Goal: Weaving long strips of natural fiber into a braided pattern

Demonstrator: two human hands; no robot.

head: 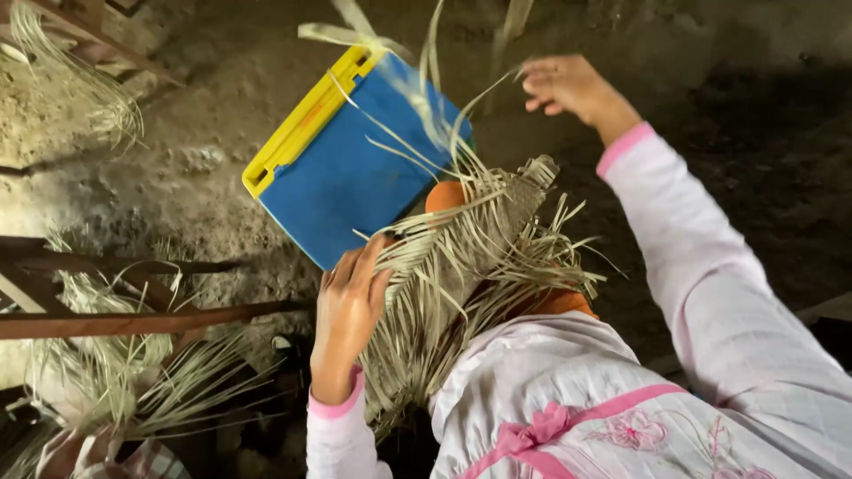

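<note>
Your left hand (348, 306) presses flat against the near edge of a half-woven palm-leaf mat (470, 257) that lies across your lap, fingers spread and curled lightly over a bundle of its loose strips; the grip is a holding press on the weave, not a fist. The woven part of the mat runs up and away from you as a narrow grey-green band, and unwoven strips fan out from it on both sides and hang down towards your knees.

Your right hand (568, 87) is raised well above and beyond the mat, arm stretched out in its pale pink sleeve (710, 266). Its fingers are bent inward around the end of one long thin leaf strip (484, 98) that arcs back down to the weave; the hand is blurred, so the pinch looks closed on the strip, but you cannot be sure how firmly.

Under the mat's far end lies a blue board with a yellow edge (337, 168), tilted on the earthen floor (204, 106). An orange object (444, 195) shows just beside the weave, between board and mat. More loose leaf strips (115, 372) lie heaped at your left by dark wooden bars (133, 321).
</note>
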